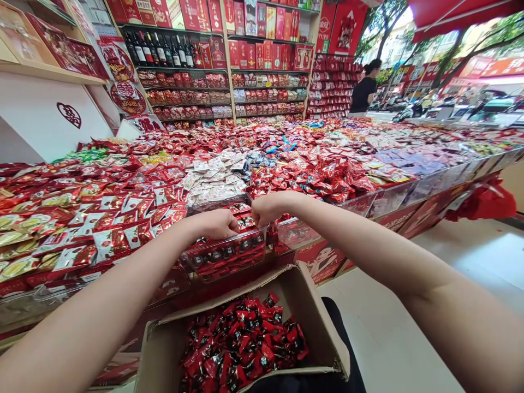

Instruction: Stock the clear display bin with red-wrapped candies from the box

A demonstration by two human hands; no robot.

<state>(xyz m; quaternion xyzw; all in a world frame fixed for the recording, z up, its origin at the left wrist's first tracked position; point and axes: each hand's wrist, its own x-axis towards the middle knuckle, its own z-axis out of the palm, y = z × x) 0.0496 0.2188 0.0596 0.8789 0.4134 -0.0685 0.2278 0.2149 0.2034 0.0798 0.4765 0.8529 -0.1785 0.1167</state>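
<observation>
My left hand [219, 224] is over the left part of a clear plastic bin [229, 244], its fingers curled down close to the bin's front wall. On the bin's right side, my right hand [268, 208] is closed with the knuckles up and the fingertips pointing down. Whatever either hand grips is hidden. Small red-and-black wrapped candies [245, 221] lie between the hands, and rows of the same kind show through the bin's front. Below, an open cardboard box [327, 322] holds a loose heap of red-and-black wrapped candies [245, 344].
Packaged sweets [123, 218] spread across the long display counter, with white packets [216, 174] and red packets [319, 174] just beyond my hands. Shelves [231, 65] of bottles and red boxes stand behind. A person in black [362, 90] stands at the far right, near the street.
</observation>
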